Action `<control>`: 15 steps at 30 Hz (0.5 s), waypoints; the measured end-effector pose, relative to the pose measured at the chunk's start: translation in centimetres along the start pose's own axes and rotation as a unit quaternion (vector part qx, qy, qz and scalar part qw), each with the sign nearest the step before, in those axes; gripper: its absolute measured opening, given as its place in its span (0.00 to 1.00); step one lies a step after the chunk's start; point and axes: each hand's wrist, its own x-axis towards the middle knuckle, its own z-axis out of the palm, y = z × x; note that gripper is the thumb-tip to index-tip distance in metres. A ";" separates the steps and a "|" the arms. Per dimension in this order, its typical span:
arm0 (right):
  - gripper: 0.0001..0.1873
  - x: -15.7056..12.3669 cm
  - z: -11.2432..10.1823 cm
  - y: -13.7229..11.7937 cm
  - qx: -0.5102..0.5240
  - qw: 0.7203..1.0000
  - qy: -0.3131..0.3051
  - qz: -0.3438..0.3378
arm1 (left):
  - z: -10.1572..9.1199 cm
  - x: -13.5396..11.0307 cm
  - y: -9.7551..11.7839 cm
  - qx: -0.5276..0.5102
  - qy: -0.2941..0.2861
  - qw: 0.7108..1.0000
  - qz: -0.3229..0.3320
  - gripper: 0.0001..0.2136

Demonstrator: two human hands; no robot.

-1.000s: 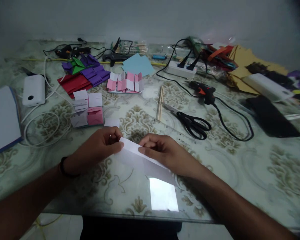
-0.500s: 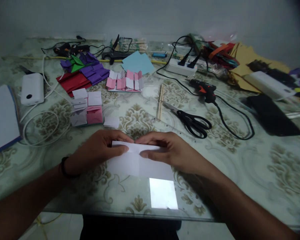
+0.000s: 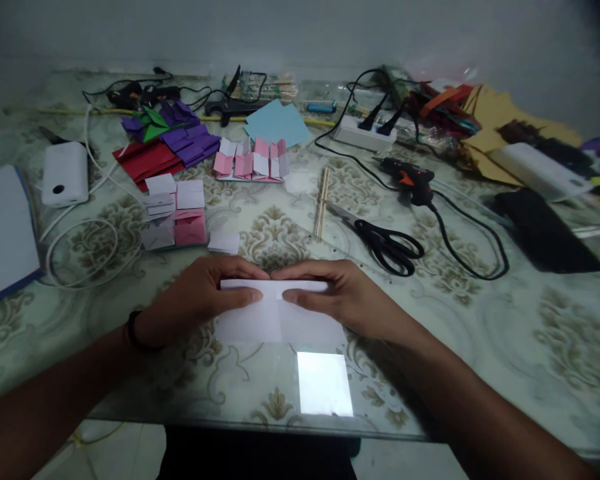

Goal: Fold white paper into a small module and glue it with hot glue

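1. Head view: two bare hands are holding a strip of folded white paper [image 3: 271,288] over a patterned counter [image 3: 480,373], near its front edge and directly before the person.
2. The paper's long axis is running left to right, almost level and nearly parallel to the counter's front edge; its straight upper edge is facing away from the person.
3. The left hand [image 3: 195,287] is grasping the paper's left part, its thumb lying along the near face and pointing right, its other fingers reaching behind the far edge.
4. The right hand [image 3: 350,297] is mirroring this on the right part, its thumb pointing left; the two thumb tips are staying slightly apart, while the forefingers are almost meeting behind the edge.
5. Below the strip, a fainter white area is showing a line down its middle; whether it is paper or reflection, one cannot tell.
6. Just beyond the left hand, a small white paper piece [image 3: 224,242] is lying beside a pink-and-white folded block [image 3: 190,227].
7. Beyond the right hand, black-handled scissors [image 3: 387,245] are lying with blades pointing away and left, toward some thin wooden sticks [image 3: 322,203].
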 end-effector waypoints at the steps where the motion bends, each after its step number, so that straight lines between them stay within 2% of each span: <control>1: 0.12 0.0 0.0 0.0 0.004 1.000 -0.001 0.001 | 0.1 0.0 0.0 0.001 0.000 1.000 0.000 0.10; 8: 0.11 0.2 0.2 0.3 -0.011 0.999 0.030 0.011 | 0.1 -0.2 0.2 -0.001 0.025 1.000 -0.006 0.11; 15: 0.15 0.2 0.9 0.3 -0.161 0.980 0.023 -0.114 | 0.1 0.1 -0.2 0.055 0.026 0.998 -0.009 0.09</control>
